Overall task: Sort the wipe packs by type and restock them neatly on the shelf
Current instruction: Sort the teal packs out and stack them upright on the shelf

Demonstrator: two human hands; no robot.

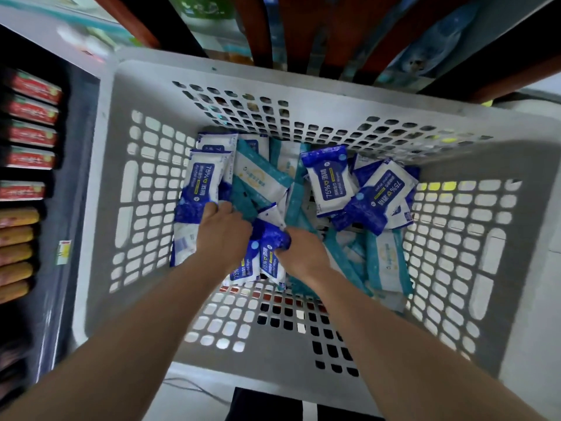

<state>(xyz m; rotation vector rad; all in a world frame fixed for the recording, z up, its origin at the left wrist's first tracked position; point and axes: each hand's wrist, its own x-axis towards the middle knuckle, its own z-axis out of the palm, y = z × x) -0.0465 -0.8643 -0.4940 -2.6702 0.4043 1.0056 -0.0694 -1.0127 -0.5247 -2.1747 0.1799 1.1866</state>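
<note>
Grey basket (145, 95) of teal wipe packs (386, 262), left hand (224, 230) curled round leftmost blue alcohol pack (201, 185), right hand (303, 253) clamped on crumpled blue pack (272, 240)

Grey perforated plastic basket (106, 183), loose jumble on its bottom: blue alcohol wipe packs (331, 180) at left, middle and right, teal wipe packs (385, 262) between them and near right wall, overlapping

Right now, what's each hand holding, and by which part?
Left hand grips the long blue alcohol wipe pack at its near end. Right hand grips a smaller blue pack by its crumpled far end.
</note>
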